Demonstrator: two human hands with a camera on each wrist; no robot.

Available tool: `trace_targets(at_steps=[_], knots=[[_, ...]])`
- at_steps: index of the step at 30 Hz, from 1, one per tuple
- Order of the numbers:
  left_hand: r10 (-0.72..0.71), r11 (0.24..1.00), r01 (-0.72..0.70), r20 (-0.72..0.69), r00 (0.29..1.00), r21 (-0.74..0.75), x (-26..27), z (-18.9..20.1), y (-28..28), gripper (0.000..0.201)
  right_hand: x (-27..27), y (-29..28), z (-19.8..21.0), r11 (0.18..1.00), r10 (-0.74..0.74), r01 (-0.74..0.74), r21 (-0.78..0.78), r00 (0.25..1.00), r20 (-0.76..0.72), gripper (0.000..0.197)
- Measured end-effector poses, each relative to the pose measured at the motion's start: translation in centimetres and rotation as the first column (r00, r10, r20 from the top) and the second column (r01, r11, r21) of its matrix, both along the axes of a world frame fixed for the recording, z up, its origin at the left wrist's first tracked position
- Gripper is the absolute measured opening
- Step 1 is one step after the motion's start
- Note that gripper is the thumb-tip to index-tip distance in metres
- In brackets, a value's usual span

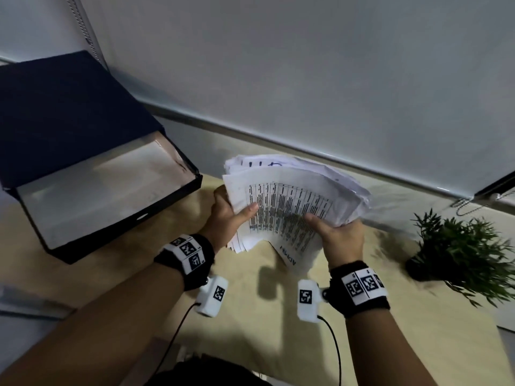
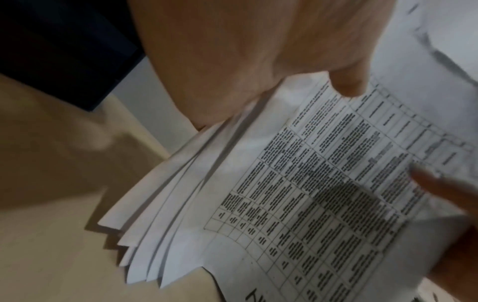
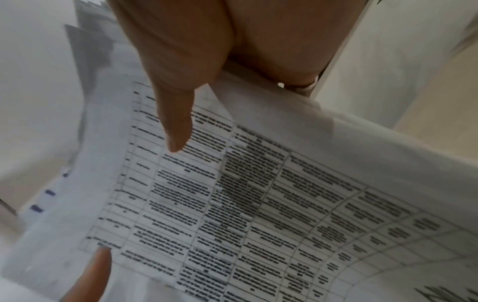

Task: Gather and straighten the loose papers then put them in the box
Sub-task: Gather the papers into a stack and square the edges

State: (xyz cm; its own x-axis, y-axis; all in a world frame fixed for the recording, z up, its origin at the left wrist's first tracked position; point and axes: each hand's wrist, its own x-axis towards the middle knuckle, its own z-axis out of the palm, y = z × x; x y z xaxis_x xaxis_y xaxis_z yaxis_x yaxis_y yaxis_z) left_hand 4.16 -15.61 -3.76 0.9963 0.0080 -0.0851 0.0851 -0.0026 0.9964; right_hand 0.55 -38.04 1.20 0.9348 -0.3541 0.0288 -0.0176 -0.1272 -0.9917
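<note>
We grip the uneven paper stack (image 1: 289,207) with left hand (image 1: 225,218) and right hand (image 1: 342,238); squaring remains, document box (image 1: 92,199) at nine o'clock empty.

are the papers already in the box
No, both the left hand and right hand hold the papers beside the open box.

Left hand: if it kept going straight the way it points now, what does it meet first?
Likely nothing near: the left hand, gripping the papers, points up and away past the box corner toward the wall. Depth is unclear, so the box corner may be close.
</note>
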Motion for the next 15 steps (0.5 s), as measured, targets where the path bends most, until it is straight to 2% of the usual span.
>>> trace_targets(at_steps=[2, 4, 6, 10, 13, 15], knots=[[0.034, 0.998, -0.032, 0.033, 0.999, -0.052, -0.1, 0.7, -0.3, 0.062, -0.3, -0.1, 0.7, 1.000, -0.023, 0.023, 0.001, 0.998, 0.055, 0.025], [0.017, 0.997, -0.010, 0.095, 0.995, -0.076, -0.2, 1.9, -0.6, 0.054, -0.3, -0.1, 1.6, 0.998, -0.052, 0.048, 0.039, 0.992, 0.114, 0.039], [0.024, 0.998, -0.014, 0.171, 0.985, -0.059, -0.3, 3.0, -0.8, 0.055, -0.3, 0.1, 2.8, 0.992, -0.092, 0.076, 0.097, 0.982, 0.163, 0.042], [0.115, 0.992, -0.092, 0.310, 0.944, -0.089, 0.0, 5.0, -1.3, 0.060, 0.1, 1.0, 5.1, 0.978, -0.205, 0.183, 0.101, 0.933, 0.295, 0.030], [0.200, 0.977, -0.153, 0.379, 0.903, -0.149, 0.1, 6.6, -1.8, 0.046, 0.4, 1.4, 5.8, 0.981, -0.193, 0.177, 0.078, 0.919, 0.344, 0.009], [0.259, 0.964, -0.205, 0.414, 0.873, -0.171, 0.3, 7.7, -2.2, 0.035, 0.5, 1.4, 5.7, 0.976, -0.217, 0.206, 0.068, 0.913, 0.346, 0.006]])
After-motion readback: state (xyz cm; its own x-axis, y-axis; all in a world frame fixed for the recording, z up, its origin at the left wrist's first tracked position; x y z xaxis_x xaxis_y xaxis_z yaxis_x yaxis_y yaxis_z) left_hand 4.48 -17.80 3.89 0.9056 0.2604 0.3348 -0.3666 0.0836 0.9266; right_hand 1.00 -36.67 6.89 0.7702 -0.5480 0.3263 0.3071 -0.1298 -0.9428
